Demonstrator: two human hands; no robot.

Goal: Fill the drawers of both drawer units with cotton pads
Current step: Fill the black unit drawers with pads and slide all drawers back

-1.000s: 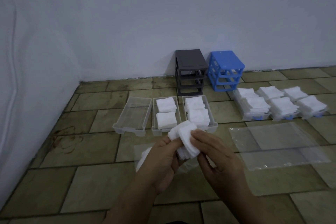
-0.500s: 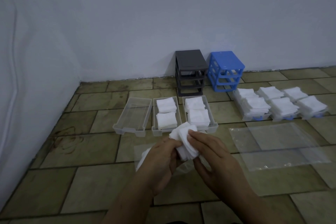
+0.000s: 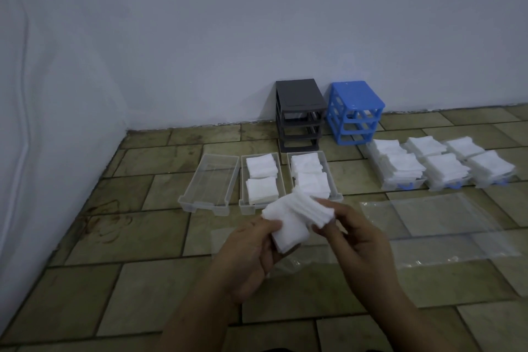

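Since a moment ago, you are fanning the stack of cotton pads [image 3: 291,218] wider, out toward your right. Your left hand [image 3: 248,254] is pinching the stack's lower end, and your right hand [image 3: 354,240] is pinching its fanned top edge. You are holding it just in front of the middle clear drawer [image 3: 261,180], which is holding two piles of pads. Left of that drawer, an empty clear drawer [image 3: 210,181] is lying. Behind it, the grey drawer unit [image 3: 298,114] is standing beside the blue one [image 3: 355,111].

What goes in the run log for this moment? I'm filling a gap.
both hands: left hand, right hand grip cotton pad stack | leftmost clear drawer empty | units: drawers out
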